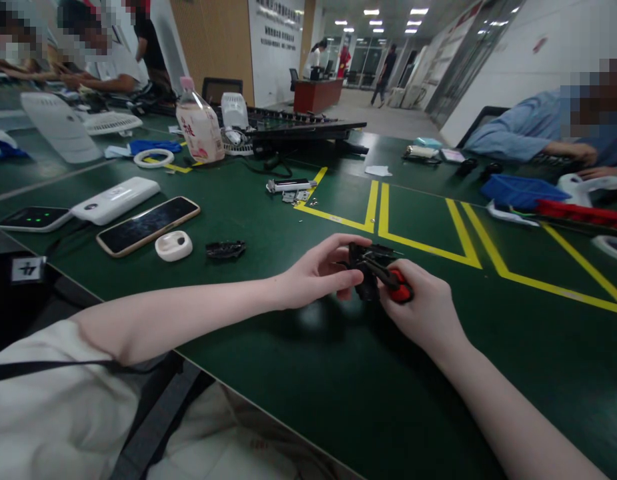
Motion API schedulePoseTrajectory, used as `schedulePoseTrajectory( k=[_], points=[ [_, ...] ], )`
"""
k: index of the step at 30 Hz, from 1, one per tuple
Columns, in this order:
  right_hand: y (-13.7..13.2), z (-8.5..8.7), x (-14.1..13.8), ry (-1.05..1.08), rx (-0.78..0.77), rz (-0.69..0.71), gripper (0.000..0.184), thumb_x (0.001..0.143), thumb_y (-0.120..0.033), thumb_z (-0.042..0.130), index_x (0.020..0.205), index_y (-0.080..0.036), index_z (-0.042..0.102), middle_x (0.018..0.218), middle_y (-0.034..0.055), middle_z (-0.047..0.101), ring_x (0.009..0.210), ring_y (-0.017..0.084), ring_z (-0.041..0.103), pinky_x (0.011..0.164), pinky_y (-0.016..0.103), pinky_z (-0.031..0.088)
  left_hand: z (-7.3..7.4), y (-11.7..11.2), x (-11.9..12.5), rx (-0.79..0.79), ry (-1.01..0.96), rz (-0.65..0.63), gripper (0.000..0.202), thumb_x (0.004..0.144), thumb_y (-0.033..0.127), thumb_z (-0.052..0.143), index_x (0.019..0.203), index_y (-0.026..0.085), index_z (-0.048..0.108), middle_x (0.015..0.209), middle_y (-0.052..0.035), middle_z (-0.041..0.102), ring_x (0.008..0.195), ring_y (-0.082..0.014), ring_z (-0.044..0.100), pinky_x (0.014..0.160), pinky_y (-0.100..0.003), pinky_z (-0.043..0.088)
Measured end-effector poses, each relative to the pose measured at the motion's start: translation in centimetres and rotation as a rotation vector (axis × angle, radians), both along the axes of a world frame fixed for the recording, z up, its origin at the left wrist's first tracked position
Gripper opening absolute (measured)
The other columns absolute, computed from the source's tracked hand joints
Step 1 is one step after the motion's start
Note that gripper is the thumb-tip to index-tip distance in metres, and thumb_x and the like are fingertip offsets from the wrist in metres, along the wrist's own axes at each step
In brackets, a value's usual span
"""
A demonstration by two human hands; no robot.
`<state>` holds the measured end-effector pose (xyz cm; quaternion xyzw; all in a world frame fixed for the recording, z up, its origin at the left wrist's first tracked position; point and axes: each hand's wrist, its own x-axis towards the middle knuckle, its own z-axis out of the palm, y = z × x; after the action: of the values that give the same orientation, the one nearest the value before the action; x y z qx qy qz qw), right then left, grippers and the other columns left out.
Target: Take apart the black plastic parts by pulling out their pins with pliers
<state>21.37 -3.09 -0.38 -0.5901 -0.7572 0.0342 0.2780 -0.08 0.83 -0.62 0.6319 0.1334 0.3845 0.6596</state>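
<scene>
My left hand (321, 273) is curled around a small black part (364, 261) held just above the green table (298, 360). My right hand (425, 310) grips a tool with a red and black handle (399, 288), its dark tip lying across the black part. The two hands meet at the middle of the view, fingers closed. A second loose black piece (225, 249) lies on the table to the left of my left hand.
A phone (148, 225), a white earbud case (173, 245), a white power bank (115, 199) and a charging device (34, 219) lie at left. A bottle (201, 123), small metal parts (291, 188) and yellow tape lines (423, 247) sit farther back. Other people sit at the far left and right.
</scene>
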Motion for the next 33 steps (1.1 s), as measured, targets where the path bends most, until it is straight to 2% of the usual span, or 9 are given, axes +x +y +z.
schedulePoseTrajectory(
  k=[6,12,21,26,31,33],
  points=[
    [0.07,-0.30,-0.17,-0.033,0.013,0.038,0.010,0.074,-0.029,0.059,0.080,-0.024,0.052,0.083,0.0068,0.064,0.073,0.025,0.061,0.063,0.036,0.047,0.30,-0.11,0.20,-0.054,-0.009,0.055,0.055,0.079,0.017,0.073,0.128,0.024,0.047,0.106,-0.0041,0.059,0.071,-0.0091,0.061,0.058,-0.020,0.055],
    [0.09,-0.32,-0.19,-0.048,0.022,0.037,0.010,0.074,-0.029,0.059,0.079,-0.024,0.052,0.083,0.0068,0.064,0.073,0.025,0.060,0.063,0.036,0.047,0.61,-0.11,0.32,-0.055,0.018,0.099,0.041,0.076,0.015,0.075,0.113,0.016,0.057,0.103,-0.0059,0.063,0.079,-0.0123,0.062,0.062,-0.021,0.054],
    [-0.05,-0.15,-0.42,-0.010,-0.006,0.040,0.009,0.076,-0.030,0.058,0.076,-0.024,0.051,0.076,0.0042,0.063,0.066,0.021,0.058,0.058,0.032,0.044,0.21,0.14,0.42,-0.076,-0.067,0.106,0.037,0.073,0.014,0.079,0.102,0.016,0.055,0.097,-0.0030,0.063,0.080,-0.0126,0.065,0.064,-0.023,0.057],
    [-0.08,-0.01,-0.48,-0.012,-0.025,0.043,0.010,0.076,-0.031,0.058,0.073,-0.024,0.051,0.073,0.0034,0.062,0.064,0.020,0.058,0.057,0.032,0.043,0.15,0.23,0.30,-0.051,-0.052,0.090,0.038,0.076,0.017,0.078,0.105,0.016,0.054,0.099,-0.0042,0.064,0.082,-0.0133,0.065,0.069,-0.026,0.058],
    [0.04,0.03,-0.31,-0.020,-0.038,0.035,0.010,0.076,-0.031,0.058,0.074,-0.025,0.051,0.074,0.0034,0.064,0.066,0.021,0.059,0.058,0.032,0.044,0.06,0.25,0.16,-0.006,-0.025,0.074,0.047,0.079,0.017,0.075,0.121,0.018,0.053,0.103,-0.0049,0.063,0.085,-0.0134,0.063,0.072,-0.025,0.056],
    [0.09,-0.01,-0.21,-0.025,-0.042,0.037,0.011,0.076,-0.032,0.059,0.074,-0.025,0.051,0.074,0.0034,0.064,0.066,0.021,0.059,0.057,0.032,0.044,0.06,0.29,0.09,0.022,0.012,0.072,0.045,0.081,0.017,0.072,0.122,0.017,0.054,0.104,-0.0054,0.062,0.087,-0.0143,0.063,0.073,-0.026,0.055]
  ],
)
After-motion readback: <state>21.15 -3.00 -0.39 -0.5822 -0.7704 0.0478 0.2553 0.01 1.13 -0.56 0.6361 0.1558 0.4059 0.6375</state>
